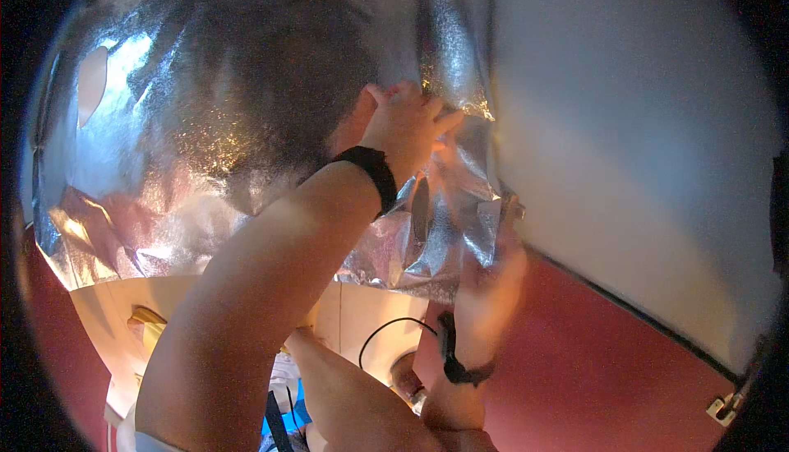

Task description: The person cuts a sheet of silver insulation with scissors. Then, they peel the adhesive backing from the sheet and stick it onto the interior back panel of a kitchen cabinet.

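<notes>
White wall behind, silver foil sheet hanging vertically, left hand fingers pinching its edge, right hand gripping below.

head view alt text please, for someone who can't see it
Left hand presses crinkled silver foil sheeting against a surface beside a white panel, while the blurred right hand grips the foil's lower edge. Both wrists wear black bands.
</notes>
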Tool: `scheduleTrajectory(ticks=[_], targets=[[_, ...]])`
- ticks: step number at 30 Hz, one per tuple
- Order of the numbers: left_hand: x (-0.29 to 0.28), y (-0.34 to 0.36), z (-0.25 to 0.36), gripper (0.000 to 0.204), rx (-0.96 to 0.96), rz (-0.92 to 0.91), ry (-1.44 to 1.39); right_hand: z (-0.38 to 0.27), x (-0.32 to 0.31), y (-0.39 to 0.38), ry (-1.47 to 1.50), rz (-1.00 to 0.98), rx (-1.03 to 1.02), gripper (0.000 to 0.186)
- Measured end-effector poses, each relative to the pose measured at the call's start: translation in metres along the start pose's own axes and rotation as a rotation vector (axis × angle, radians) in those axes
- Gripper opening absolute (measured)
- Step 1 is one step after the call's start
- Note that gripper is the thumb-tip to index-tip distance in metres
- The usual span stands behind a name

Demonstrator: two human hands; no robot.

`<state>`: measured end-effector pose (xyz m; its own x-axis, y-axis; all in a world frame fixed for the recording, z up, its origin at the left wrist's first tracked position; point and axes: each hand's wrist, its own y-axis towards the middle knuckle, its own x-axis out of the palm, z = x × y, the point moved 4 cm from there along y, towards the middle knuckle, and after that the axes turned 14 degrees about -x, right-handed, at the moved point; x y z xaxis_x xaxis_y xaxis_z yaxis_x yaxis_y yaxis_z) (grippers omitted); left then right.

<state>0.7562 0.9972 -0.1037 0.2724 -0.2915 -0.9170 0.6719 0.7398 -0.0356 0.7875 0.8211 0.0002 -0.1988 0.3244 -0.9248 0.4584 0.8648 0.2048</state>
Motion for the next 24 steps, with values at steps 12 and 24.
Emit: scheduleTrajectory(ticks=[12, 24], targets=[[0.004, 0.003, -0.011, 0.053, 0.027, 0.183, -0.181, -0.050, 0.025, -0.020, 0.574, -0.622, -0.256, 0.044], [-0.002, 0.023, -0.043, 0.052, -0.070, 0.046, -0.171, 0.013, 0.052, 0.086, 1.105, 0.166, 0.583, 0.035]])
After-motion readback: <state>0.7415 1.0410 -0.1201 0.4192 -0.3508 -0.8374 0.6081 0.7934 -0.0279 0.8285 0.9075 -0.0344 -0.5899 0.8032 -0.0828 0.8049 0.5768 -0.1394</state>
